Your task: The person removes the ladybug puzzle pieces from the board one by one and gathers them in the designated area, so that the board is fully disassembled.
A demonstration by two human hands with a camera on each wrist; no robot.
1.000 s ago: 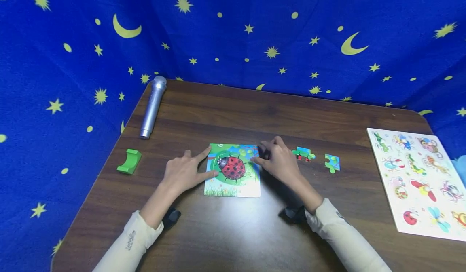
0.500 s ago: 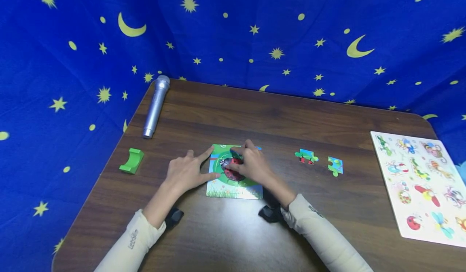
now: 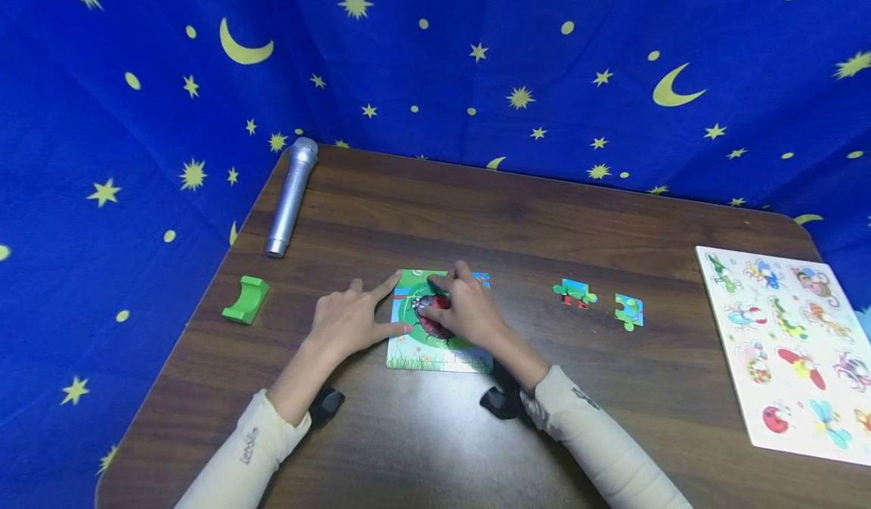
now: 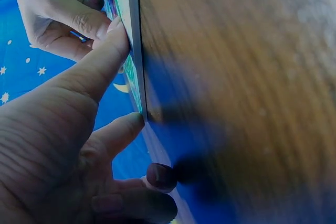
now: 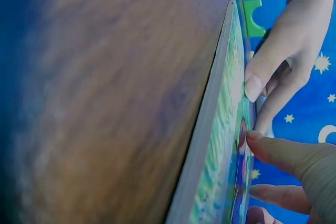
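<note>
A ladybug puzzle board point(image 3: 435, 362) lies flat on the brown table in the head view. My left hand point(image 3: 347, 324) holds it steady at its left side, with the thumb on the picture and the index finger at the upper left corner. Over the middle of the board, the thumb and fingers of my right hand point(image 3: 469, 308) pinch a puzzle piece point(image 3: 420, 290) against the surface near the ladybug's head. The hand covers most of that piece. In the right wrist view, the right thumb point(image 5: 268, 148) touches the picture. Two loose puzzle pieces point(image 3: 574, 293) lie right of the board.
A silver microphone point(image 3: 291, 199) lies at the back left. Nearer the left edge is a green arched block point(image 3: 246, 299). A white insect picture board point(image 3: 789, 342) rests at the far right. Behind the table hangs a blue star-patterned cloth point(image 3: 476, 63).
My right hand has moved left from the board's upper right edge to its middle, and stays there. The left hand keeps its place. The view has shifted slightly.
</note>
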